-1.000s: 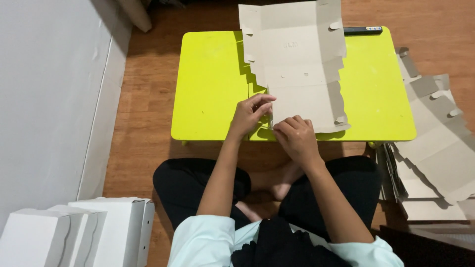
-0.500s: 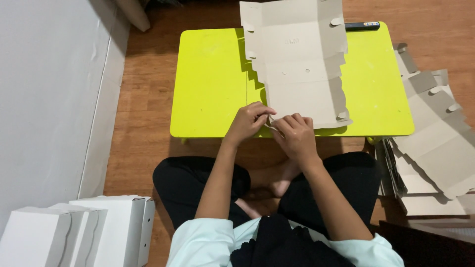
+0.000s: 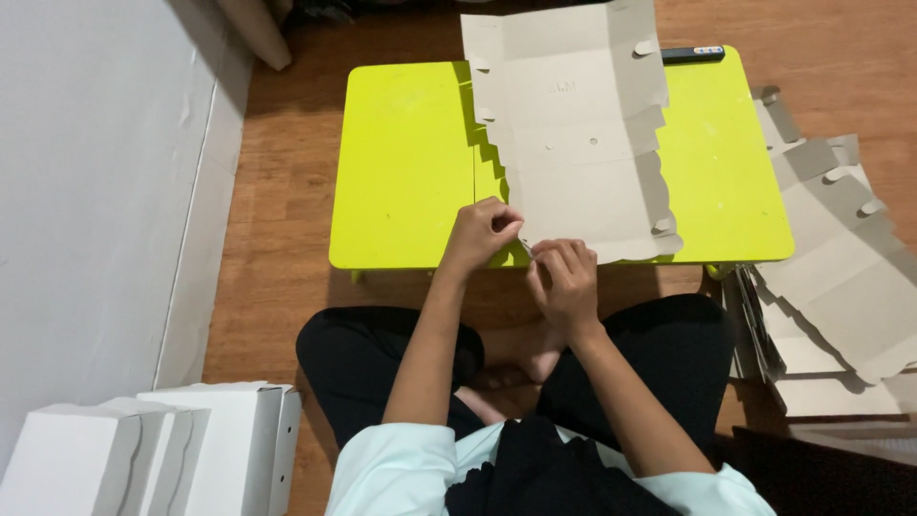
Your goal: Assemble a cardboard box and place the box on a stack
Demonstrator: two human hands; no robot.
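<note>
- At the table's near edge, left hand (image 3: 480,234) and right hand (image 3: 565,279) pinch the flat cardboard box blank's (image 3: 578,134) near-left corner.
- Blank lies unfolded across the yellow-green table (image 3: 401,162), reaching its far edge.

Pale mint top, short sleeves ending above elbows, fabric loose and slightly creased. Black trousers, plain, no visible pattern. Dark cloth bunched in lap below top's hem. Forearms bare. Left hand (image 3: 482,234) and right hand (image 3: 565,277): no rings, watch or gloves visible. Bare foot showing between legs.
</note>
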